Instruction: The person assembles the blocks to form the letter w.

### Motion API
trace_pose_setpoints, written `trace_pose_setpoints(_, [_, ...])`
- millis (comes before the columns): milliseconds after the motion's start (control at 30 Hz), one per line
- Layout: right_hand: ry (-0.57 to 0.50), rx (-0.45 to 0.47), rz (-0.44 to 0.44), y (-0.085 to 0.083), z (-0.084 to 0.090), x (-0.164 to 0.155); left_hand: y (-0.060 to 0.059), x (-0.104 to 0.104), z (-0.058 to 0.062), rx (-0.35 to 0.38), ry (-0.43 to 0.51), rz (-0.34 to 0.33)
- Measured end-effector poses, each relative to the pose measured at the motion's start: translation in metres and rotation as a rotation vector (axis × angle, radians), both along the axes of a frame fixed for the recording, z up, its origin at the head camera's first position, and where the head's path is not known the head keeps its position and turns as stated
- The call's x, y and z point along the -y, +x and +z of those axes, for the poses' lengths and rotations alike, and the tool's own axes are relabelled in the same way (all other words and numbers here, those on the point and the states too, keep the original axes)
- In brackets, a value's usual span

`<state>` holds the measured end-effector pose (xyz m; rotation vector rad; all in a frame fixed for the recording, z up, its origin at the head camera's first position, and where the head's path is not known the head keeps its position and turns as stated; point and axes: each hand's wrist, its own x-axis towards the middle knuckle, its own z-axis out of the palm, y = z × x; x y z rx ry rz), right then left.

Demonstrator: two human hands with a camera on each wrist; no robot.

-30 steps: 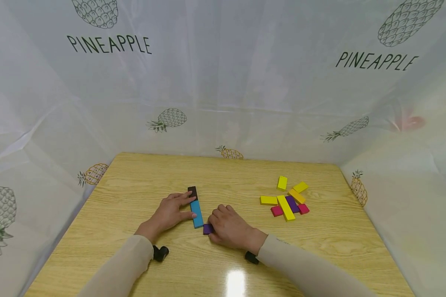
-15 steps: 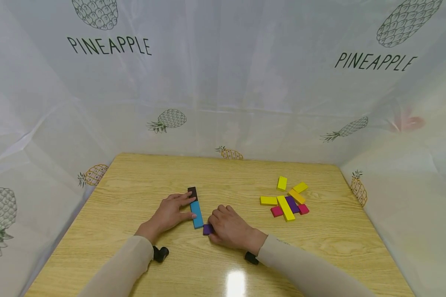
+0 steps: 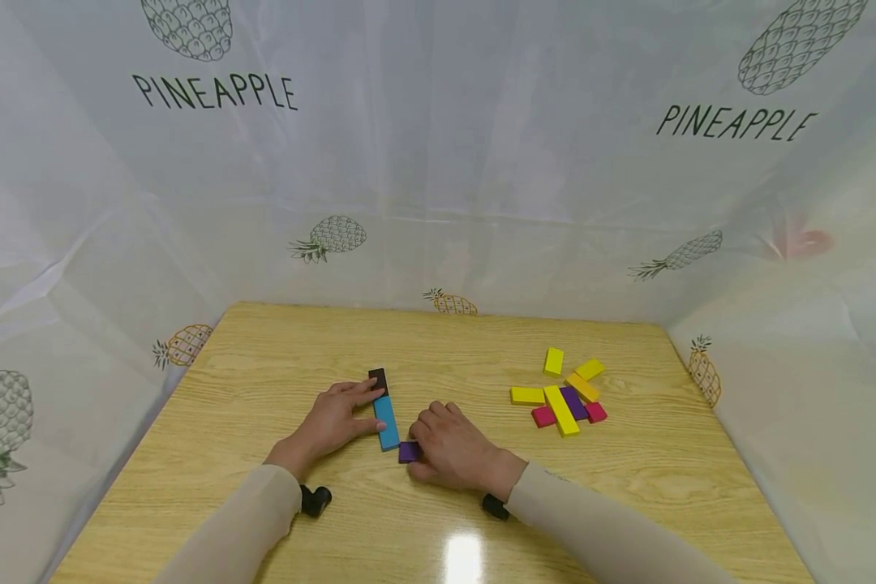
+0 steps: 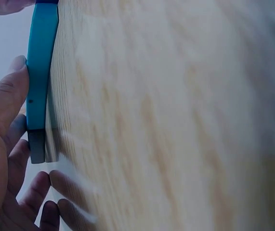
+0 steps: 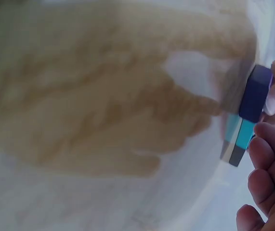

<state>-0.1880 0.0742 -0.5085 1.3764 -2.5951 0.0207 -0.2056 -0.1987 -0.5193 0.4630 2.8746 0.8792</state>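
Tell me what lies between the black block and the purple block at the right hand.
The blue block lies there, touching the black block, in the head view.

you have two hands (image 3: 341, 415) at one table (image 3: 299, 337), with four yellow blocks (image 3: 560, 410), two purple blocks (image 3: 408, 452), two red blocks (image 3: 543, 417), one orange block (image 3: 582, 387), one blue block (image 3: 387, 423) and one black block (image 3: 381, 385).
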Motion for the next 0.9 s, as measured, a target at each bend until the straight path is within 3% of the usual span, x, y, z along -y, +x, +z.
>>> trace_pose_setpoints(267, [-0.027, 0.048, -0.082, -0.009, 0.003, -0.024, 0.002, 0.0, 0.001, -0.003, -0.015, -0.003])
trace_pose_setpoints(667, [-0.105, 0.006, -0.229, -0.029, 0.004, -0.086, 0.002, 0.002, 0.001, -0.002, -0.014, -0.008])
trace_pose_setpoints(900, [-0.142, -0.064, -0.307, -0.042, 0.003, -0.12, 0.002, 0.002, 0.0, 0.0, -0.007, -0.014])
